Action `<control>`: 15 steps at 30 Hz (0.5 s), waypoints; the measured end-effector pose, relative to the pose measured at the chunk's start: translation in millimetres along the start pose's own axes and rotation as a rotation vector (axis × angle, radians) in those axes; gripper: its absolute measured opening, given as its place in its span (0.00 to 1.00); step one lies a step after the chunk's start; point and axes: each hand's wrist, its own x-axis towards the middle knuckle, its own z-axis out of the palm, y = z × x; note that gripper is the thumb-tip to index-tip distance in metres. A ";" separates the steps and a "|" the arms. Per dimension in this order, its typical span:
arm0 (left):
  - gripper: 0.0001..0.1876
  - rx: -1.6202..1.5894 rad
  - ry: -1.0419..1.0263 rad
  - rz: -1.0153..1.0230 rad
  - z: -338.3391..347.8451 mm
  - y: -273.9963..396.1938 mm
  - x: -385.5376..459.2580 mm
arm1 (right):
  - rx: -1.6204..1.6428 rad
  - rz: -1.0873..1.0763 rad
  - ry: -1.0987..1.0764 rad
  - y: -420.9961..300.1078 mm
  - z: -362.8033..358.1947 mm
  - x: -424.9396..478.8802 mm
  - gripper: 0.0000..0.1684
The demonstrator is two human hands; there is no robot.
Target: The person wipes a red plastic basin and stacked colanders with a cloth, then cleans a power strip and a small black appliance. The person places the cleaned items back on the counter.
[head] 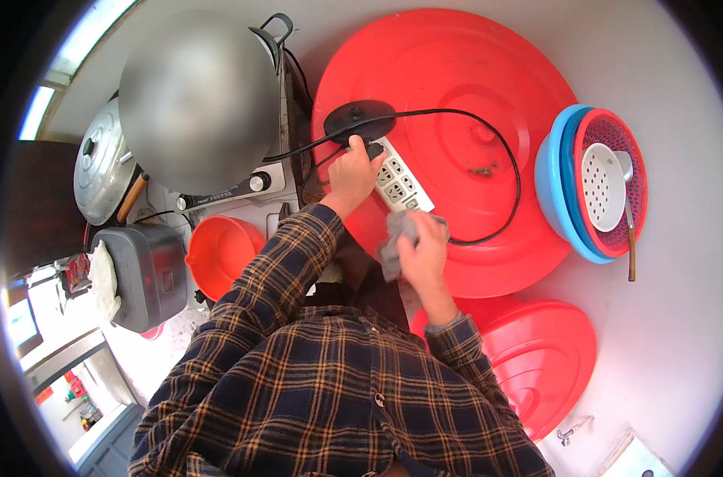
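A white power strip lies tilted on a large red round plastic lid. My left hand is closed around a black plug at the strip's far end. A black cable loops over the lid to the right. Beside the plug rests a black round lid with a knob. My right hand, slightly blurred, holds a crumpled grey cloth just below the strip's near end; whether the cloth touches the strip I cannot tell.
Nested basins with a red colander, white strainer and ladle stand at the right. At left are a cooktop with knobs, a metal pot lid, an orange-red plastic bowl and a grey container. Another red lid sits lower right.
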 end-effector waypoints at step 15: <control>0.19 -0.019 -0.190 0.123 -13.5 4.2 7.4 | -0.429 -0.279 0.119 1.4 62.8 61.7 0.18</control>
